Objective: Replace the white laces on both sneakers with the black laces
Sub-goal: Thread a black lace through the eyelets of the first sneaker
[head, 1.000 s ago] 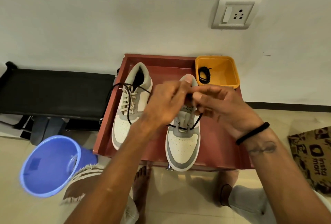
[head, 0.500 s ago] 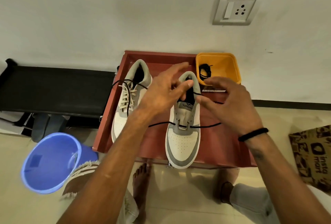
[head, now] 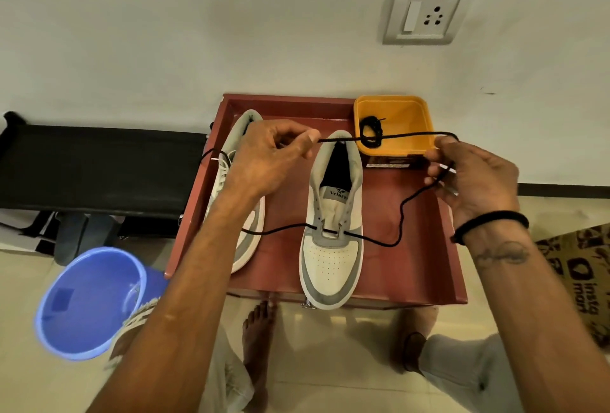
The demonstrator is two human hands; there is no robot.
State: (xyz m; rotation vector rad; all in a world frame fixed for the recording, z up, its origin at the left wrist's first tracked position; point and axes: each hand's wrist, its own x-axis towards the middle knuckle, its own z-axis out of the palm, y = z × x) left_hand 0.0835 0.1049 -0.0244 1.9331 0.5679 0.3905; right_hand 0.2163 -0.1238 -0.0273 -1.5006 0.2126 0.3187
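Over the red tray point(head: 445, 247): black lace point(head: 401, 211) runs through the bottom eyelets of the right-hand sneaker point(head: 331, 241).
Left hand point(head: 264, 162): pinching one lace end, to match lengths.
Right hand point(head: 475, 178): fingers curled round the other end.
Other sneaker point(head: 227, 168): white-laced, waiting.

tongue label of right-hand sneaker point(head: 331, 214): "Velarr…", last letters cut off by the tongue edge | brown paper bag point(head: 581, 277) at right frame edge: "insta mart", printed sideways beside a logo mark | label strip point(head: 389, 165) below yellow tub point(head: 412, 145): print present, too small to read
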